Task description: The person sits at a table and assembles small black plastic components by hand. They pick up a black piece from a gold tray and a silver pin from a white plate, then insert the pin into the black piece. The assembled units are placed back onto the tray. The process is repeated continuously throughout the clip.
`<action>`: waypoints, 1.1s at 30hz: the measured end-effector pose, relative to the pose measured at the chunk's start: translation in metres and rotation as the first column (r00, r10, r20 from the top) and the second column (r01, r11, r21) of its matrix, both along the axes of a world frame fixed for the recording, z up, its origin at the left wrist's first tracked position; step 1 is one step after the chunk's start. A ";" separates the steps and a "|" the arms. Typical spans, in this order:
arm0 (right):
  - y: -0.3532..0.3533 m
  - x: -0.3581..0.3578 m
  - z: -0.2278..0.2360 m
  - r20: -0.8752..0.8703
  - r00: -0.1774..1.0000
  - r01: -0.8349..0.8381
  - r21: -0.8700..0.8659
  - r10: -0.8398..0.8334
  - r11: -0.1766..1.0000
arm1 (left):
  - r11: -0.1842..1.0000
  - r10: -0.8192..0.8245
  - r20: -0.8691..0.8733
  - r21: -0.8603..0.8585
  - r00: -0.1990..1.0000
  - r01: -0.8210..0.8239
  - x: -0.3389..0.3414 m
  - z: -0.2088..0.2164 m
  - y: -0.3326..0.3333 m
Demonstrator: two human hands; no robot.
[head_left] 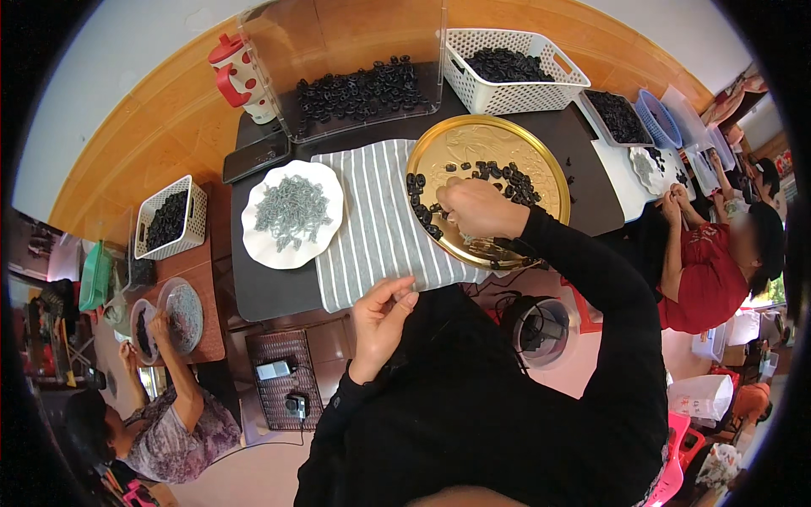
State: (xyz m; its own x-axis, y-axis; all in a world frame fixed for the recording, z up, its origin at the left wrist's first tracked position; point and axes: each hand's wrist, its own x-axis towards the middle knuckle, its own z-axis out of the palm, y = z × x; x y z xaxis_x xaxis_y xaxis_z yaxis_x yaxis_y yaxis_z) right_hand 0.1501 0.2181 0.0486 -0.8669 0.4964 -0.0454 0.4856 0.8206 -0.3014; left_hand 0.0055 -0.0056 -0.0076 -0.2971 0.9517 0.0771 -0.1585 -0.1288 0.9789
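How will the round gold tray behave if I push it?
The gold tray is probably stiff, given its raised rim. It may drag the striped cloth, which it overlaps. The loose black pieces on it would likely shift.

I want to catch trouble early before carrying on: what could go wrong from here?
The right sleeve crosses the rim of the gold tray, so it might nudge the tray or drag loose black pieces out. The striped cloth runs under the tray and seems to reach beneath the white plate; a tug could shift both. The right hand hides whatever its fingers may hold, so a misgrip could go unseen.
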 end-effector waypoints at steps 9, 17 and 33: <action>0.002 0.005 0.000 -0.139 0.990 -0.017 -0.162 -0.006 0.987 | 0.998 -0.007 -0.284 0.061 0.959 0.025 0.005 0.026 0.029; -0.023 0.061 0.023 -0.516 0.823 0.047 -0.354 -0.237 0.934 | 0.989 0.105 -0.868 0.142 0.485 0.039 0.037 0.047 0.088; -0.084 0.112 -0.019 -0.529 0.514 0.056 -0.765 -0.675 0.642 | 0.986 -0.156 -0.914 -0.123 0.373 0.111 0.047 0.042 0.123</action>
State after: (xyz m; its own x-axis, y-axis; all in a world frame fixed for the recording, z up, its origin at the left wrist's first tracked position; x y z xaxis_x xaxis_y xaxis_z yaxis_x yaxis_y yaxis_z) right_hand 0.2626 0.1344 0.0301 -0.4562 0.8876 0.0628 0.0373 0.0896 -0.9953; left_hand 0.0524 0.1170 0.0343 0.0653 0.9807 0.1843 0.8282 -0.1563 0.5382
